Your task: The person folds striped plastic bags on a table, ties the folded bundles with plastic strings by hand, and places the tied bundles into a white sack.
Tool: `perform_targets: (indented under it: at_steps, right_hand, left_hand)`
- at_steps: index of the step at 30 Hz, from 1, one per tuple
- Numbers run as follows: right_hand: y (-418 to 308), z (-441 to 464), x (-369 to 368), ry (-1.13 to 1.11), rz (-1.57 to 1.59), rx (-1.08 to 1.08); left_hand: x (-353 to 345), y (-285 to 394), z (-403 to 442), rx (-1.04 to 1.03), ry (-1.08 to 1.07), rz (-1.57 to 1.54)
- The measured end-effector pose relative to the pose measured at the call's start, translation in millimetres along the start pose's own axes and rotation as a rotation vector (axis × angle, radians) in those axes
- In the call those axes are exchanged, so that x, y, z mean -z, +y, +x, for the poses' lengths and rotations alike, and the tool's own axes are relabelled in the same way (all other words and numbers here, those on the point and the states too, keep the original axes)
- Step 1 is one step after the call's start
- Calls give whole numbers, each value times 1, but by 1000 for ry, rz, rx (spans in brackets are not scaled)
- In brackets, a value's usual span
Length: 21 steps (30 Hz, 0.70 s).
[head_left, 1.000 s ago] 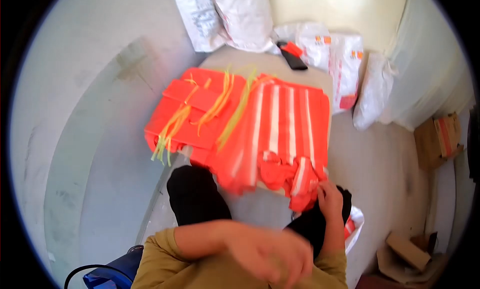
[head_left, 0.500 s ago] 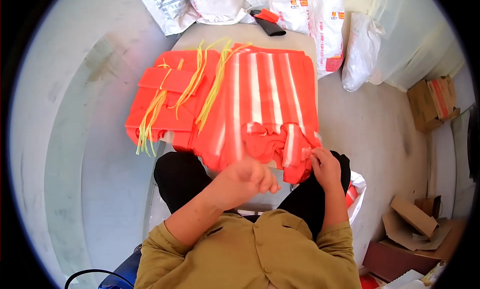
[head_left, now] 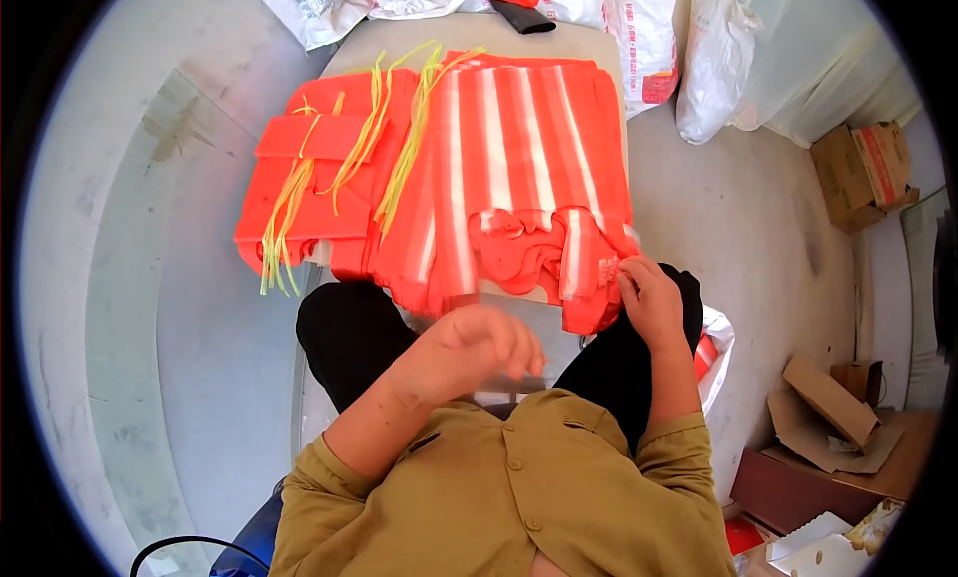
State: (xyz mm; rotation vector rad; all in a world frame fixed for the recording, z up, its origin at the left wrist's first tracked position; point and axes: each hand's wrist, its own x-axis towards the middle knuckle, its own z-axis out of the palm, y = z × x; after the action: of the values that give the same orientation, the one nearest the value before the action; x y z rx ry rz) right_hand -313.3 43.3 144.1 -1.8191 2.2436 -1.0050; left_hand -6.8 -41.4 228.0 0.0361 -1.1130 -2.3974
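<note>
A stack of red-and-white striped plastic bags [head_left: 509, 138] lies flat, with cut-out handle ends bunched toward me. My right hand [head_left: 654, 300] is closed at the near right corner of the stack, pinching the edge of a plastic bag; its fingertips are partly hidden. In front of the stack, over my lap, my left hand [head_left: 464, 350] hangs in the air with loosely bent, slightly parted fingers. Nothing shows in it, though its palm is turned from view. Left of the stack are folded red bags [head_left: 309, 188] with yellow plastic ties [head_left: 289, 213] across them.
The bags rest on a pale tabletop [head_left: 399, 43]. White printed sacks [head_left: 639, 38] and a black-and-red item [head_left: 519, 8] sit at its far side. A white bag with red-striped contents [head_left: 717, 358] stands by my right knee. Cardboard boxes [head_left: 863, 178] are at the right.
The view has shifted so the table and bags sit slightly higher and further left. My left hand has moved slightly, its fingers loosening. My right hand stays at the bag corner.
</note>
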Motion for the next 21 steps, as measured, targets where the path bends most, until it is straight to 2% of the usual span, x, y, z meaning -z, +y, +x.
perform_targets:
  at_steps: [3,7,10,12,15,18,21]
  right_hand:
    - [1,0,1,-31,0,-11]
    - [6,-1,-2,-23,-38,6]
    - [3,0,0,-32,-25,-13]
    - [1,1,1,-41,-12,-14]
    - [1,1,3,-33,1,4]
    - [-2,2,6,-30,9,10]
    - [3,1,2,-34,10,-16]
  left_hand:
    - [17,-9,-4,172,82,203]
    - [66,-51,-16,325,-201,1710]
    - [113,-86,-38,558,-319,1995]
    - [157,-129,-81,579,-99,1967]
    - [172,-133,-93,1005,-293,1811]
    - [154,-134,-68,977,-316,1819]
    - [156,-137,-79,857,-68,1741]
